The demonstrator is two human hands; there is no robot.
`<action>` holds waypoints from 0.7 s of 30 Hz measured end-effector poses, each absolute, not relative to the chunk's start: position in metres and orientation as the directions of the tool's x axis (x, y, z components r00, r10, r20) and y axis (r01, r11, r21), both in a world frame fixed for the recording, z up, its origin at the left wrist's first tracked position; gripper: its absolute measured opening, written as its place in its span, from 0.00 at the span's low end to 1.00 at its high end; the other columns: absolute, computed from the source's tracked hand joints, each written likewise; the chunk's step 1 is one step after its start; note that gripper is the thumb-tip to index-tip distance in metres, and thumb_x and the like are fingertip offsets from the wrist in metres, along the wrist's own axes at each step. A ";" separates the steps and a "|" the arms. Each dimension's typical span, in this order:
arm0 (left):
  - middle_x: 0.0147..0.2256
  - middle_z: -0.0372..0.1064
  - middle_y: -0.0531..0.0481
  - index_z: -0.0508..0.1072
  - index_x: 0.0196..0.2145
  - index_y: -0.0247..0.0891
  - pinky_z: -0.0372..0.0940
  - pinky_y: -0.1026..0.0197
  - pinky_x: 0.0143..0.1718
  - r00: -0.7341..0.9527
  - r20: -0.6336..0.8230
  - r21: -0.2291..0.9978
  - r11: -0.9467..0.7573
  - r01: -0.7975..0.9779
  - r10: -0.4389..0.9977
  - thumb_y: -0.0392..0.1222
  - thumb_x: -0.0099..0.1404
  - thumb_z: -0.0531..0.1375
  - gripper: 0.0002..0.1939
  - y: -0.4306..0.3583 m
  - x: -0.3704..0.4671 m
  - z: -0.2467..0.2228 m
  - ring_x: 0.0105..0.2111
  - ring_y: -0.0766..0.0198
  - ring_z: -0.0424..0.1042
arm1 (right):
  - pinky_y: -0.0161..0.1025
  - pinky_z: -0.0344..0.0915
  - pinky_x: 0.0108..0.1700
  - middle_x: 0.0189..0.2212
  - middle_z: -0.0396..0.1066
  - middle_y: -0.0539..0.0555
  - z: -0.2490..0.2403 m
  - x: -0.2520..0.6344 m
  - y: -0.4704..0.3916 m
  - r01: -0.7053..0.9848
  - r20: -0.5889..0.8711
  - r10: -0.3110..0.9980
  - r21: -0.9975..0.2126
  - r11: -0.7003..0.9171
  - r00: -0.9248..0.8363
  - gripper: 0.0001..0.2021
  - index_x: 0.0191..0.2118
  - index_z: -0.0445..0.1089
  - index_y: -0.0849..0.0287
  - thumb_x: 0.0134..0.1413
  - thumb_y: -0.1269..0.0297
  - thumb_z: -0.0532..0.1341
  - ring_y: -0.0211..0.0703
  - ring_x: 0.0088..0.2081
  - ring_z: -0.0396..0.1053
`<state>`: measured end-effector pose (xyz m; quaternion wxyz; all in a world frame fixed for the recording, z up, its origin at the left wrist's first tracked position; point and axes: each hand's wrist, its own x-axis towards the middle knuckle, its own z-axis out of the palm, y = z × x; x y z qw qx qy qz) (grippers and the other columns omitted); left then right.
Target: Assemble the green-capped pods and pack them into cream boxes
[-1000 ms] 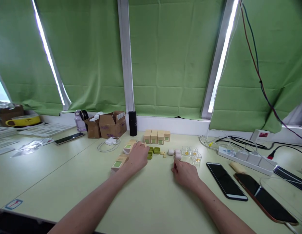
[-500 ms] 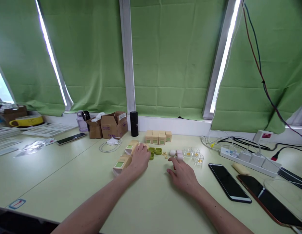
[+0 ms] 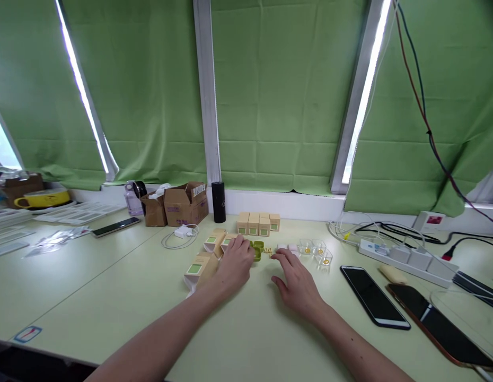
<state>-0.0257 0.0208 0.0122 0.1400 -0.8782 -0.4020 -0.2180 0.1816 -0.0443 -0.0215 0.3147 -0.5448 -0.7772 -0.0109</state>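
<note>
My left hand [image 3: 236, 263] reaches to the middle of the table, its fingers curled down against a small olive-green box [image 3: 256, 254]. The fingertips are partly hidden. Another green box [image 3: 258, 245] sits just behind. Left of this hand are open kraft-paper boxes with green labels, among them a nearer box [image 3: 202, 267] and a farther box [image 3: 214, 240]. My right hand [image 3: 298, 281] hovers low or rests with fingers apart, holding nothing visible. Its fingertips are close to small yellow pieces [image 3: 267, 251] and a pinkish-white block [image 3: 293, 248], partly covered by the fingers.
Clear cups [image 3: 318, 247] stand to the right of the blocks. Several closed kraft boxes [image 3: 253, 225] line up behind. A black bottle [image 3: 218, 202] and cardboard carton [image 3: 186, 204] stand back left. Phones [image 3: 374, 297] and a power strip [image 3: 407, 261] lie right.
My left hand has shifted right, and the nearest green box has moved right with it. A kraft box formerly under that hand now shows. My right hand has barely moved.
</note>
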 end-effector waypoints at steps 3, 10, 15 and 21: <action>0.36 0.69 0.41 0.73 0.32 0.40 0.62 0.45 0.47 0.653 0.552 -0.152 -0.707 0.691 0.519 0.22 0.56 0.54 0.16 0.010 -0.019 0.013 0.45 0.46 0.64 | 0.54 0.66 0.63 0.63 0.64 0.63 -0.023 0.181 -0.044 0.816 0.570 0.793 -0.343 0.465 -0.213 0.25 0.63 0.58 0.56 0.60 0.72 0.56 0.55 0.65 0.63; 0.35 0.70 0.40 0.74 0.34 0.40 0.63 0.44 0.47 0.704 0.638 -0.195 -0.818 0.541 0.313 0.28 0.62 0.56 0.10 -0.007 -0.010 0.014 0.43 0.47 0.64 | 0.49 0.72 0.54 0.53 0.72 0.62 -0.024 0.180 -0.044 0.763 0.651 0.746 -0.407 0.502 -0.143 0.22 0.60 0.57 0.56 0.62 0.70 0.55 0.52 0.54 0.72; 0.42 0.74 0.42 0.75 0.44 0.41 0.64 0.42 0.51 0.583 0.761 -0.076 -0.853 0.516 0.284 0.32 0.66 0.57 0.11 -0.006 -0.015 0.013 0.47 0.48 0.67 | 0.50 0.71 0.53 0.56 0.70 0.61 -0.020 0.179 -0.044 0.651 0.645 0.764 -0.564 0.508 -0.037 0.20 0.60 0.56 0.52 0.63 0.68 0.55 0.52 0.54 0.71; 0.51 0.75 0.40 0.69 0.56 0.40 0.64 0.40 0.56 0.524 0.816 -0.025 -0.891 0.454 0.244 0.35 0.68 0.60 0.19 -0.003 -0.021 0.021 0.54 0.46 0.69 | 0.49 0.70 0.54 0.58 0.68 0.60 -0.018 0.175 -0.043 0.423 0.649 0.761 -0.693 0.584 0.013 0.21 0.59 0.52 0.50 0.64 0.64 0.57 0.49 0.57 0.71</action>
